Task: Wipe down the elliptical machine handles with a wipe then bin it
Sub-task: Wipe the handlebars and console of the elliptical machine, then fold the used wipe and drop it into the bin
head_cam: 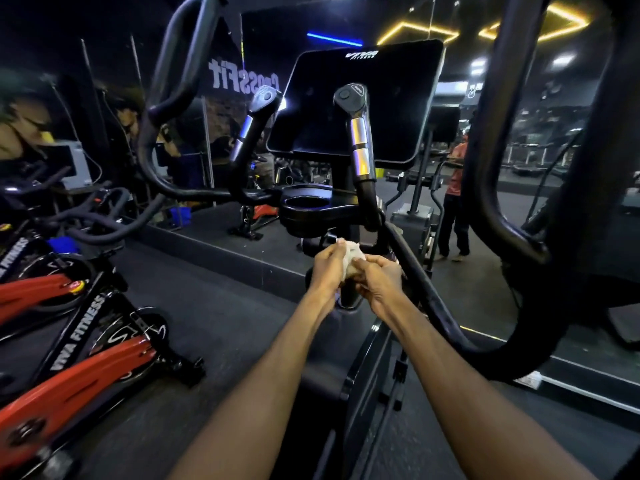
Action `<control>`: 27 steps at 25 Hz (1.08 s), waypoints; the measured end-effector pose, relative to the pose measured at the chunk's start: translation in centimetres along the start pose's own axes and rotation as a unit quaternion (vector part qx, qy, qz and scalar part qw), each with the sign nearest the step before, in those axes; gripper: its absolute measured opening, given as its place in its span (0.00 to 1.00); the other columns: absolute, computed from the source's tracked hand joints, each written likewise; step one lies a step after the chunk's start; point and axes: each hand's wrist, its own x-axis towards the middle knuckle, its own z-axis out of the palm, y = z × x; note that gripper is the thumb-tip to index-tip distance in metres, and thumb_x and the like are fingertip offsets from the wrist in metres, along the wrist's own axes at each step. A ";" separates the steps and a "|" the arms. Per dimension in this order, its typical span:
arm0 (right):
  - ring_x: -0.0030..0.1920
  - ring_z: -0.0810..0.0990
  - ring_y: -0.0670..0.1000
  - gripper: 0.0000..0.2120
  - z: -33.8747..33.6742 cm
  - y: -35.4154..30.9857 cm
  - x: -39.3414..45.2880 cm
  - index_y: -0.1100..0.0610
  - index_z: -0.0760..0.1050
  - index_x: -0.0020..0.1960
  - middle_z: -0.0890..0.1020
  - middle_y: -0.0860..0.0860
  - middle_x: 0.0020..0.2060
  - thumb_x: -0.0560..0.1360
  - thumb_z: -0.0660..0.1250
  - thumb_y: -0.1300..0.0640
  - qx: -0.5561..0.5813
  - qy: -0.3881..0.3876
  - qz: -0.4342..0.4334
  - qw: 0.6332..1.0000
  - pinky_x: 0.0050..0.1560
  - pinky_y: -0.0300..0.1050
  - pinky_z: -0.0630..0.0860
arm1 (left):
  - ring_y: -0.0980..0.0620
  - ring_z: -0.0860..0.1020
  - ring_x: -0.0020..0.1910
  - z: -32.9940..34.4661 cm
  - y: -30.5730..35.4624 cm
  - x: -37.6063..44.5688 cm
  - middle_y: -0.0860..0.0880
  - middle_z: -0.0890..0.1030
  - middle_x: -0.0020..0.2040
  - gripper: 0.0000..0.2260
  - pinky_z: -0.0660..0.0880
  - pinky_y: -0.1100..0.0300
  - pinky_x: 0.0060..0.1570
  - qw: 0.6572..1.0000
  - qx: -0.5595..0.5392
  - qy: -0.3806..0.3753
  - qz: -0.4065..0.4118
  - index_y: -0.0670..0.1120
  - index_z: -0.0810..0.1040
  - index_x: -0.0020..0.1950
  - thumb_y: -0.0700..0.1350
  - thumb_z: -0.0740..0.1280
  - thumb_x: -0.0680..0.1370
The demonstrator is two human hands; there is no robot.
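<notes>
A crumpled white wipe (353, 255) sits between both my hands, low in front of the elliptical's centre post. My left hand (327, 263) grips its left side and my right hand (379, 277) pinches its right side. Above them rise the two short inner handles, the left handle (251, 133) and the right handle (358, 140), each with silver sensor bands. The long curved moving bar on the left (166, 98) and the one on the right (498, 188) stand on either side. The black console screen (356, 102) is behind the inner handles.
A round cup holder (306, 204) sits under the console. Red and black spin bikes (79, 327) crowd the left floor. A mirror wall ahead reflects people, one standing in an orange shirt (455, 188). A raised dark step (221, 251) runs along the mirror.
</notes>
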 end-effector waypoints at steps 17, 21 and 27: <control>0.36 0.82 0.49 0.02 3.5 3.8 -17.3 0.56 0.79 0.44 0.85 0.55 0.40 0.75 0.71 0.60 -0.054 -0.230 -0.020 0.971 0.34 0.44 0.78 | 0.60 0.79 0.34 -12.8 3.8 -20.4 0.50 0.83 0.39 0.05 0.75 0.66 0.33 0.942 0.236 0.229 0.061 0.41 0.82 0.49 0.42 0.71 0.77; 0.35 0.80 0.52 0.04 8.1 4.2 -24.6 0.56 0.78 0.43 0.84 0.54 0.37 0.74 0.69 0.63 -0.058 -0.349 0.040 0.934 0.35 0.46 0.76 | 0.51 0.79 0.44 -19.2 6.4 -26.8 0.44 0.82 0.46 0.05 0.77 0.58 0.45 0.912 0.262 0.308 0.074 0.40 0.80 0.51 0.35 0.68 0.77; 0.29 0.76 0.52 0.10 14.7 4.9 -38.7 0.59 0.78 0.42 0.81 0.55 0.33 0.67 0.64 0.70 -0.055 -0.496 0.048 0.865 0.23 0.37 0.67 | 0.52 0.78 0.43 -28.2 11.1 -39.6 0.45 0.82 0.45 0.05 0.75 0.57 0.44 0.846 0.292 0.438 0.081 0.39 0.81 0.51 0.37 0.65 0.79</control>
